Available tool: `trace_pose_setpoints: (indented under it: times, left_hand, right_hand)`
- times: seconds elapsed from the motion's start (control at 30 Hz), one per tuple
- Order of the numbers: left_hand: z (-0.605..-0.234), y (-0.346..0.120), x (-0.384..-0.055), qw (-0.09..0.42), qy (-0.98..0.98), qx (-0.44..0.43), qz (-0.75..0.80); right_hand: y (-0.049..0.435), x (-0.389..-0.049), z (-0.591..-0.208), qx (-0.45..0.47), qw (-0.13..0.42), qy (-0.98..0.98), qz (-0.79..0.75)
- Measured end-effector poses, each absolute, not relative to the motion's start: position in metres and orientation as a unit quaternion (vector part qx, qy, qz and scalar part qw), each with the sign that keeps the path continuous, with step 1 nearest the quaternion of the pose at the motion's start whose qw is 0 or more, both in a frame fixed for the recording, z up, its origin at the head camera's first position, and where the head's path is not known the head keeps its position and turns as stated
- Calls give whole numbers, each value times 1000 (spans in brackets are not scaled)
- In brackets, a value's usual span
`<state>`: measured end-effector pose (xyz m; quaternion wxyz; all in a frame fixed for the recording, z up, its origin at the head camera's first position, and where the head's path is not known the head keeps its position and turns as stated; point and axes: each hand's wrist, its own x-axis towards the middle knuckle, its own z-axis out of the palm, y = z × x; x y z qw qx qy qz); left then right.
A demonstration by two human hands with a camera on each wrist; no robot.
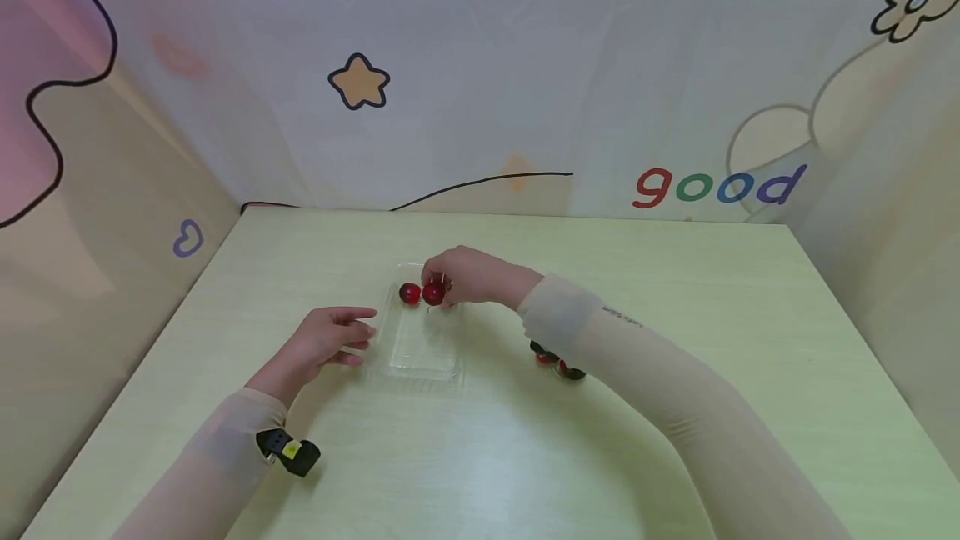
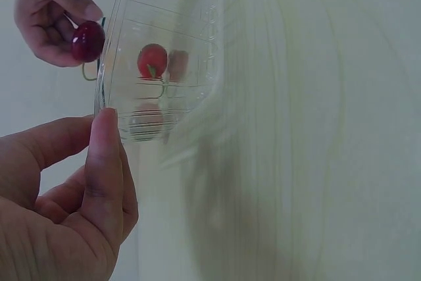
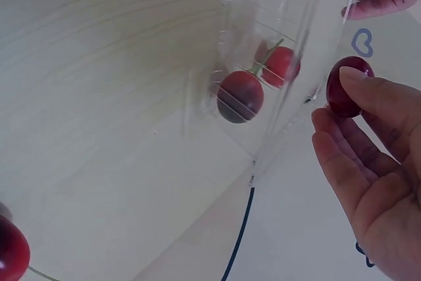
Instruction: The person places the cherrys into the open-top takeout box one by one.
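Note:
My right hand (image 1: pixel 472 275) pinches a dark red cherry (image 3: pixel 348 87) between thumb and fingers, above the far part of a clear plastic box (image 1: pixel 423 365). A thin stem shows under this cherry (image 2: pixel 87 41) in the left wrist view. Inside the box lies another cherry (image 1: pixel 409 293), with a green stem. A second red shape (image 3: pixel 281 67) beside it in the right wrist view could be a reflection. My left hand (image 1: pixel 326 338) is at the box's left side, fingers loosely extended and holding nothing; whether the fingertips touch the rim I cannot tell.
More cherries (image 1: pixel 572 371) lie on the pale table (image 1: pixel 480 473) to the right, partly hidden by my right sleeve (image 1: pixel 660 373). One cherry (image 3: pixel 10 251) shows at the right wrist view's lower left edge. A printed backdrop (image 1: pixel 480 90) closes off the table's far side.

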<state>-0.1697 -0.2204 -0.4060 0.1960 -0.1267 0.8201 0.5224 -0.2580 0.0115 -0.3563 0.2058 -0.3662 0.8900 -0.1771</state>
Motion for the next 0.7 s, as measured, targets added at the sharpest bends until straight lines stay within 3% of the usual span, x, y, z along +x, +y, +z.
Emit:
trace_pose_setpoints:
  times: [0.7]
  left_hand:
    - [-409,-223,-169,196,817,-119,530]
  right_hand:
    - [6,-259,-375,-356,215,901,-124]
